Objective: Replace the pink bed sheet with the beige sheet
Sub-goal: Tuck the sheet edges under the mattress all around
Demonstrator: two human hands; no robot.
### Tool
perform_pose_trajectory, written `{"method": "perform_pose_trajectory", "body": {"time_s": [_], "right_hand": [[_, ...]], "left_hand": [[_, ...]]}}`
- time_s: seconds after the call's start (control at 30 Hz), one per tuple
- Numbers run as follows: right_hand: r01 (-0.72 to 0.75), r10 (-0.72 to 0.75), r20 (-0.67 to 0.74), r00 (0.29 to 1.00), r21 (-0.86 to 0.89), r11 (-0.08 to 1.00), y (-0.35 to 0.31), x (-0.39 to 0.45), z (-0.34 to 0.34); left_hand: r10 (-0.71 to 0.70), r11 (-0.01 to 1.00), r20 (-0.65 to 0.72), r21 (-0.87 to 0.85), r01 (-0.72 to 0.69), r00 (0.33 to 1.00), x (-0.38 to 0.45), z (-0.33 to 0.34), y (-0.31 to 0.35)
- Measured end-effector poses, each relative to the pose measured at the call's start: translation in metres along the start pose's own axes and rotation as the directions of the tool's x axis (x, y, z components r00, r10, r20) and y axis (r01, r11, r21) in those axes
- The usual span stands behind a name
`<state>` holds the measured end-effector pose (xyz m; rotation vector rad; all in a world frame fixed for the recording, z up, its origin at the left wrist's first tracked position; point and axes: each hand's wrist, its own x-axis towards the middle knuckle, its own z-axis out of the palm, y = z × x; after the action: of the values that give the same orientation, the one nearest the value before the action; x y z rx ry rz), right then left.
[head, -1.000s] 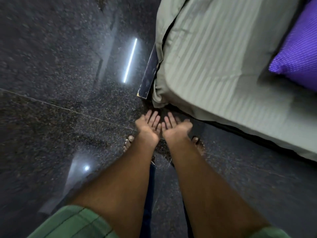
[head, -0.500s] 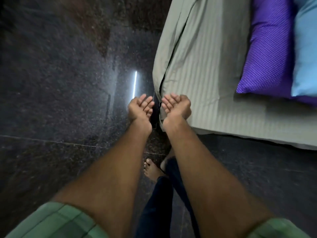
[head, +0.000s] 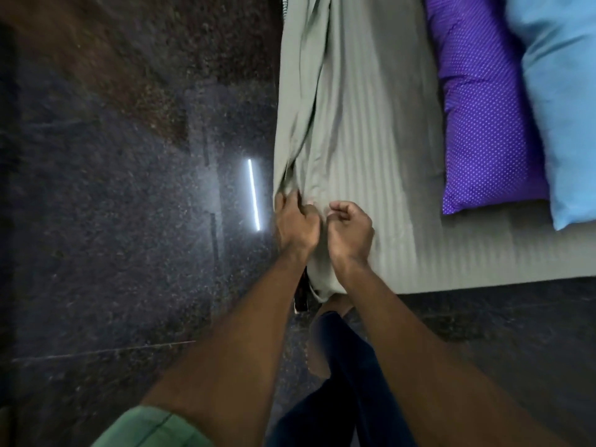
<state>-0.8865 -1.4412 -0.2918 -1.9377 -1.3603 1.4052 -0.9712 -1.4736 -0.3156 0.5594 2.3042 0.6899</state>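
I see my left hand (head: 295, 222) gripping the bunched beige sheet (head: 364, 130); my right hand (head: 350, 232) curls empty beside it, near a purple dotted pillow (head: 480, 117) and a blue pillow (head: 561, 91).

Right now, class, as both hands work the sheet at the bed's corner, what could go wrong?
1. The left hand grips bunched sheet at the edge; a hard tug may drag it off the corner.
2. The purple pillow and blue pillow lie on the sheet and could shift.
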Motion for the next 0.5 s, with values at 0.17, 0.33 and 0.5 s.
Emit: {"method": "perform_pose_trajectory", "body": {"time_s": [0.17, 0.33, 0.5], "right_hand": [[0.151, -0.13, 0.099, 0.987, -0.259, 0.954, -0.009, 0.009, 0.022], [0.169, -0.183, 0.021, 0.983, -0.5, 0.85, -0.025, 0.003, 0.054], [0.068, -0.161, -0.097, 0.982, -0.614, 0.787, -0.029, -0.015, 0.082]], "left_hand": [[0.033, 0.996, -0.224, 0.085, -0.015, 0.974, 0.029, -0.025, -0.006], [0.173, 0.976, -0.264, 0.174, -0.129, 0.949, 0.063, -0.045, 0.01], [0.28, 0.94, 0.06, 0.185, -0.287, 0.958, 0.085, -0.053, 0.02]]}}
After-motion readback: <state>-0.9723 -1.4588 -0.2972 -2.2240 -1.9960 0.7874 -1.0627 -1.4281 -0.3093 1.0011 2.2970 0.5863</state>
